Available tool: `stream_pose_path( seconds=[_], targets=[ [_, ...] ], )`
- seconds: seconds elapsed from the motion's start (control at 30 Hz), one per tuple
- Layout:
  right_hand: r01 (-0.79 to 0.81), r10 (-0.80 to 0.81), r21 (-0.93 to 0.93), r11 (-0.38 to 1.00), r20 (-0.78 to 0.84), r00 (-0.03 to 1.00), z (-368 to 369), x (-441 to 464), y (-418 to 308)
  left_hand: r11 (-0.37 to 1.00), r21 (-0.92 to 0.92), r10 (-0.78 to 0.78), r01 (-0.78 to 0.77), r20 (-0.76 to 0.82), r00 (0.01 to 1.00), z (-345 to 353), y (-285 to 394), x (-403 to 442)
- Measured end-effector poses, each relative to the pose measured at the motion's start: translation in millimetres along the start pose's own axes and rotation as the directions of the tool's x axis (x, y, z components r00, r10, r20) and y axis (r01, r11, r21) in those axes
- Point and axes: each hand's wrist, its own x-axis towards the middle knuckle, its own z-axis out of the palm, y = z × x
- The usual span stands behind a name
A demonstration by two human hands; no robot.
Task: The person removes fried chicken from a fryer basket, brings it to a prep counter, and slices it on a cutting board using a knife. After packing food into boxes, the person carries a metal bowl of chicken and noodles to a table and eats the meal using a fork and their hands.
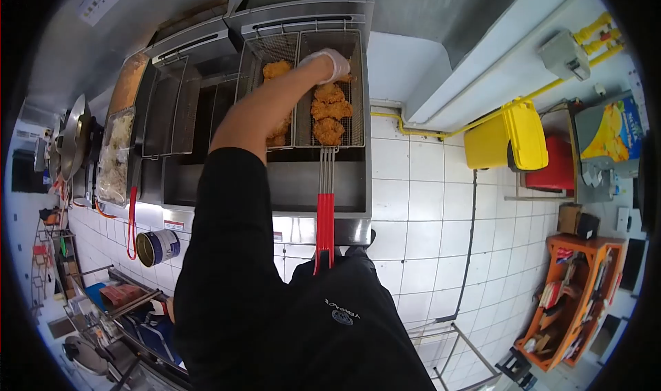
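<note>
My left hand [336, 65], in a clear plastic glove, reaches into the far end of the right fryer basket [303, 122]. Its fingers curl down around a piece of fried chicken, mostly hidden under the glove. Several golden-brown pieces of fried chicken [329, 109] lie in a row nearer me in this basket. More fried chicken [277, 69] is in the basket to the left, partly covered by my forearm. The right basket's red handle [326, 219] points towards my body. My right hand is out of view.
The steel fryer [351, 229] carries another wire basket [165, 109] at left, with its own red handle. Beside it is a clear tray [116, 157] of pale food. A tin [158, 247] stands lower left. Rightward are a yellow bin [506, 140] and an orange shelf [571, 301].
</note>
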Motion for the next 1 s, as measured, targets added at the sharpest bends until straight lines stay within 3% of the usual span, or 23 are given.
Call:
stream_pose_path(
  seconds=[0.1, 0.2, 0.27, 0.33, 0.37, 0.4, 0.43, 0.47, 0.53, 0.63, 0.7, 0.77, 0.8, 0.93, 1.0],
  targets=[
    [0.163, -0.159, -0.147, 0.976, 0.041, 0.986, 19, 0, 2, 0.999, 0.003, -0.034, 0.034, 0.071, 0.997, -17, -3, -12],
    [0.26, -0.259, -0.151, 0.954, 0.031, 0.965, 27, 10, -10, 0.994, -0.021, -0.104, 0.104, -0.011, 0.995, 2, 3, -6],
    [0.279, -0.281, -0.073, 0.958, -0.021, 0.96, 24, 14, -30, 1.0, -0.022, -0.01, 0.01, 0.0, 1.0, 6, 17, -11],
    [0.237, -0.237, -0.011, 0.971, -0.074, 0.969, 7, 4, -83, 0.999, 0.013, 0.037, -0.038, 0.034, 0.999, -13, 31, -31],
    [0.074, -0.057, 0.278, 0.958, -0.07, 0.996, -6, -6, -119, 0.999, -0.034, 0.012, -0.009, 0.102, 0.995, -16, 36, -33],
    [-0.091, 0.116, 0.538, 0.838, -0.014, 0.993, -15, -12, -137, 0.996, -0.081, -0.01, 0.025, 0.172, 0.985, -16, 38, -34],
    [-0.087, 0.113, 0.536, 0.84, -0.015, 0.993, -20, -11, -141, 0.996, -0.083, -0.014, 0.029, 0.171, 0.985, 0, 36, -24],
    [-0.11, 0.141, 0.532, 0.84, -0.018, 0.99, -26, -9, -147, 0.996, -0.086, -0.027, 0.028, 0.014, 1.0, 29, 30, -4],
    [-0.138, 0.175, 0.529, 0.837, -0.021, 0.984, -31, -11, -153, 0.996, -0.087, -0.034, 0.021, -0.143, 0.989, 42, 23, 10],
    [-0.122, 0.17, 0.526, 0.842, -0.044, 0.984, -28, -12, -139, 0.992, -0.129, -0.026, 0.014, -0.091, 0.996, 10, 19, -11],
    [0.111, -0.094, 0.407, 0.907, -0.062, 0.994, -6, 13, -75, 0.97, -0.216, -0.073, 0.113, 0.184, 0.98, -45, 19, -53],
    [0.293, -0.29, 0.049, 0.955, -0.053, 0.956, 14, 35, -23, 0.949, -0.276, -0.116, 0.154, 0.149, 0.982, -41, 6, -41],
    [0.297, -0.306, -0.24, 0.924, 0.001, 0.952, 17, 46, -7, 0.922, -0.341, -0.152, 0.185, 0.12, 0.981, -37, 2, -37],
    [0.308, -0.31, -0.268, 0.913, 0.035, 0.95, 21, 24, -28, 0.909, -0.341, -0.225, 0.238, 0.077, 0.971, -58, 18, -66],
    [0.312, -0.314, -0.28, 0.908, 0.039, 0.949, 21, 16, -44, 0.948, -0.251, -0.131, 0.193, 0.245, 0.961, -47, 32, -56]
  ],
)
